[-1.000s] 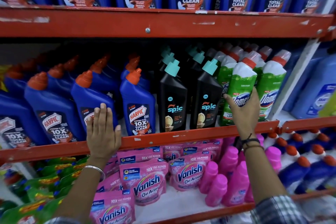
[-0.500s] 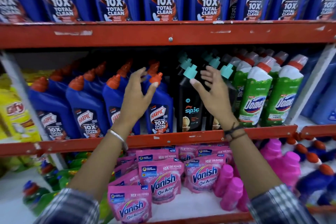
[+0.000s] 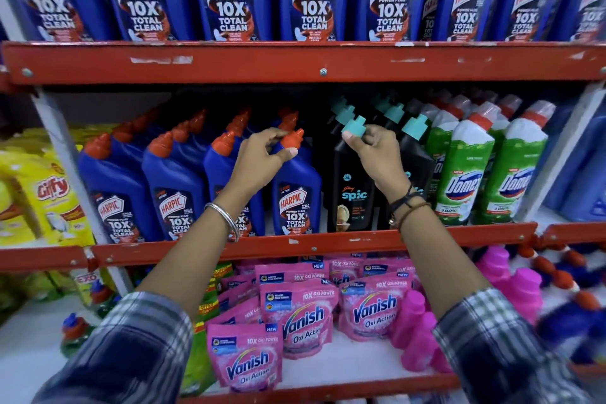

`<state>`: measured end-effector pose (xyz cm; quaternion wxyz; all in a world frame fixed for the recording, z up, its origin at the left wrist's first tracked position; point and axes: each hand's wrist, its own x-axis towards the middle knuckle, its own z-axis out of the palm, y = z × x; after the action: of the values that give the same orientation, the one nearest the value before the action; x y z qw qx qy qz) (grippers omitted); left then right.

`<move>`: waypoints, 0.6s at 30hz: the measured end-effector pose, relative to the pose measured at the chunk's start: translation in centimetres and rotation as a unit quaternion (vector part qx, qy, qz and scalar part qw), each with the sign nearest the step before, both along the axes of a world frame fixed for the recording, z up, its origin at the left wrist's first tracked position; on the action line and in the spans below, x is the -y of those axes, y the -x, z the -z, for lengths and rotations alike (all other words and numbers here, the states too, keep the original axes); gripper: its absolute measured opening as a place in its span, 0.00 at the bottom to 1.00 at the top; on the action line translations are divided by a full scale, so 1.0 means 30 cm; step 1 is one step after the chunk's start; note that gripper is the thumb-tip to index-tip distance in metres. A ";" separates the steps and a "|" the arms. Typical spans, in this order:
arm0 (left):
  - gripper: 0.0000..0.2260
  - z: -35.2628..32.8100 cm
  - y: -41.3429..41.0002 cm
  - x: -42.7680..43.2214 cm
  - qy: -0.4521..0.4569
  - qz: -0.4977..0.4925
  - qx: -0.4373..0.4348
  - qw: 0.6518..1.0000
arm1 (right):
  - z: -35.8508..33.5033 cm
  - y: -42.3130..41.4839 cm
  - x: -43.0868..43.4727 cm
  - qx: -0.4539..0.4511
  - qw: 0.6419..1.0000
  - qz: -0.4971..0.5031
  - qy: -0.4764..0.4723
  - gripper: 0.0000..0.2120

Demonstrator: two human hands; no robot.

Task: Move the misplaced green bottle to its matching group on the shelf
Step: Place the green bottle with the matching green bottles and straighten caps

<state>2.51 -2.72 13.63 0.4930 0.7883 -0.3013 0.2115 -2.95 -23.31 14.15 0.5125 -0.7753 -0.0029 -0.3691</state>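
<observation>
On the middle shelf stand green Domex bottles (image 3: 465, 174) with white shoulders and red caps, grouped at the right. My left hand (image 3: 259, 157) grips the neck of a blue Harpic bottle (image 3: 296, 187) just below its orange cap. My right hand (image 3: 373, 157) holds the neck of a black Spic bottle (image 3: 351, 193) under its teal cap. Neither hand touches a green bottle. No green bottle shows among the blue or black ones in front.
The red shelf rail (image 3: 328, 243) runs below my wrists; the upper rail (image 3: 295, 62) is close above the caps. Blue Harpic bottles (image 3: 177, 180) fill the left, yellow Giffy packs (image 3: 49, 193) further left. Pink Vanish pouches (image 3: 305, 318) and pink bottles (image 3: 416, 331) lie below.
Both hands rose from the shelf rail to the bottle tops and closed, the left on the blue bottle's neck, the right on the black bottle's neck. The view shifted up and left.
</observation>
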 end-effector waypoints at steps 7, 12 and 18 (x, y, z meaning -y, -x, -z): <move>0.15 0.007 0.008 -0.005 0.022 0.004 -0.008 1.000 | -0.002 0.003 -0.014 0.004 1.000 0.014 -0.013 0.09; 0.14 0.015 0.013 0.002 0.030 -0.013 -0.008 0.999 | 0.008 0.001 -0.010 0.007 1.000 0.006 -0.007 0.07; 0.16 0.030 0.027 0.008 0.023 -0.029 0.007 0.999 | 0.002 0.009 -0.012 -0.013 0.999 0.027 0.011 0.15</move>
<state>1.71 -2.95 12.72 0.5025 0.7838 -0.2764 0.2382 -3.21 -22.95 14.10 0.4934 -0.7855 0.0207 -0.3729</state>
